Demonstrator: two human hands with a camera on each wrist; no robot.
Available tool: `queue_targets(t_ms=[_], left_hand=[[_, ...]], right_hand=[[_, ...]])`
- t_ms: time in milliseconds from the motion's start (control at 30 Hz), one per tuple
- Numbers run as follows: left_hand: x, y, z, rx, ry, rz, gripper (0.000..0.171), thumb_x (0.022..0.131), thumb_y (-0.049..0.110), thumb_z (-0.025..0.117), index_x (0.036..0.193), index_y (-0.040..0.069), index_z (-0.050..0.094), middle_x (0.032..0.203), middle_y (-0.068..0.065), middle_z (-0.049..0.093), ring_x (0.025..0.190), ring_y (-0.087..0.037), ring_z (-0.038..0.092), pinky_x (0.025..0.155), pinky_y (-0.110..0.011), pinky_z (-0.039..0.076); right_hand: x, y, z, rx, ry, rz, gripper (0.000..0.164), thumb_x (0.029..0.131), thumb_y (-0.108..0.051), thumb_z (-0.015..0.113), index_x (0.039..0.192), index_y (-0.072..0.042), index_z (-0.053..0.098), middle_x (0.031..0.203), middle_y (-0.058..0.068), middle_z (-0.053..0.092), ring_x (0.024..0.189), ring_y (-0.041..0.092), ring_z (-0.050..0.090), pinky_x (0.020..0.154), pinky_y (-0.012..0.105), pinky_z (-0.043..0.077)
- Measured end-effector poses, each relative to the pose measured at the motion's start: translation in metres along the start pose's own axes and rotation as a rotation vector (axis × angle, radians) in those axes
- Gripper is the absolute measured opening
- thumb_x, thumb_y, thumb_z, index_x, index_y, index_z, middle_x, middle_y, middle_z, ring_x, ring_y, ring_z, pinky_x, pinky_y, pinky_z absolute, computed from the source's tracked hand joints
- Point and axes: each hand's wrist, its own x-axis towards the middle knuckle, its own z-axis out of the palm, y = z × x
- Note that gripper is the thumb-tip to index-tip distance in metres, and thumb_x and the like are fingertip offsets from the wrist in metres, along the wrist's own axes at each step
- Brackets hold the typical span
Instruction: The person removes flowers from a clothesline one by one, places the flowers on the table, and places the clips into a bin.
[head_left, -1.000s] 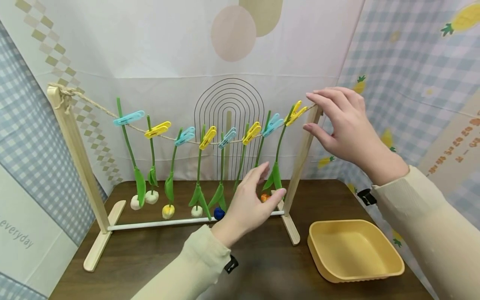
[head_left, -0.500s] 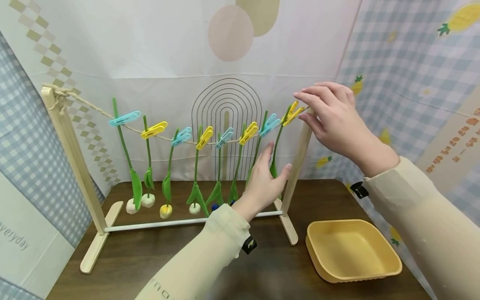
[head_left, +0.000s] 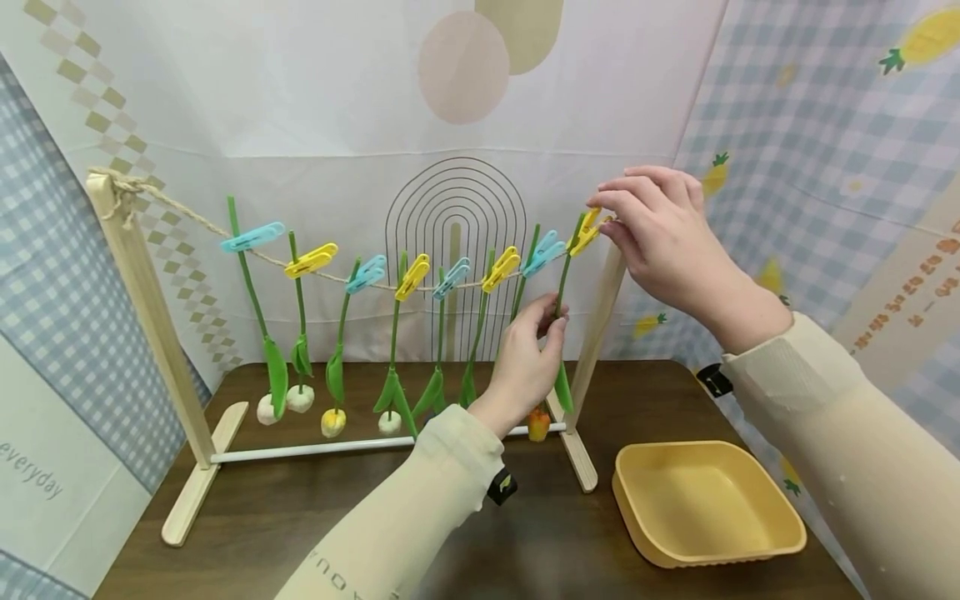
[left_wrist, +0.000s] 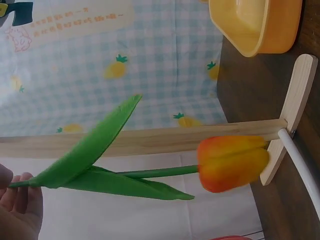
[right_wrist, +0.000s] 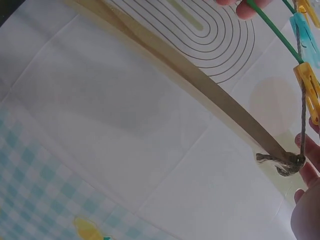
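Observation:
Artificial tulips hang upside down by clothespins from a twine line (head_left: 183, 210). At its right end, a yellow clothespin (head_left: 582, 237) clips the green stem of an orange-yellow tulip (left_wrist: 234, 163). My left hand (head_left: 522, 362) pinches that stem partway down, just above the leaves (left_wrist: 95, 150). Up at the line, my right hand (head_left: 660, 237) holds the yellow clothespin's outer end between thumb and fingers; the right wrist view shows this clothespin (right_wrist: 306, 85) at its edge. Left of it, a blue clothespin (head_left: 543, 253) grips another stem, whose lower part my left hand hides.
A wooden stand (head_left: 153, 325) carries the line, its right post (head_left: 600, 333) beside my hands. A white rod (head_left: 315, 449) joins the feet. An orange-yellow plastic basin (head_left: 637, 512) sits at the table's right. Several more tulips hang leftward, including a yellow one (head_left: 333, 423).
My left hand has risen rightward and now pinches the orange-yellow tulip's stem, which hangs straighter. The right hand has moved left from beside the post onto the yellow clothespin.

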Motion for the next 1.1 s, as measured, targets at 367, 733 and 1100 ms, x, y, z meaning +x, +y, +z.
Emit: queue_targets(t_ms=[367,733,1100], left_hand=[[-0.001,0.001,-0.001,-0.018,0.003,-0.045,0.028,0.101,0.005,0.049,0.127,-0.003,0.055,0.11,-0.011,0.065,0.1,-0.01,0.064,0.085,-0.017,0.049],[-0.007,-0.003,-0.002,-0.017,-0.025,-0.078,0.027,0.1,0.003,0.049,0.125,-0.004,0.057,0.108,-0.009,0.066,0.097,-0.01,0.064,0.082,-0.017,0.05],[-0.021,-0.009,-0.011,0.044,-0.065,-0.022,0.025,0.1,0.005,0.05,0.124,0.001,0.059,0.107,-0.006,0.067,0.098,-0.01,0.064,0.084,-0.019,0.05]], right_hand=[[-0.001,-0.003,0.001,0.062,0.04,-0.006,0.015,0.086,-0.005,0.071,0.098,-0.006,0.064,0.106,0.009,0.063,0.122,0.035,0.041,0.099,0.056,0.023],[-0.001,-0.01,-0.002,0.097,0.124,-0.008,0.016,0.094,-0.019,0.064,0.088,-0.004,0.064,0.094,0.011,0.063,0.115,0.036,0.045,0.094,0.056,0.024],[-0.009,-0.013,-0.016,0.151,0.12,0.092,0.015,0.085,0.001,0.071,0.097,-0.003,0.063,0.103,0.011,0.063,0.11,0.035,0.044,0.093,0.045,0.022]])
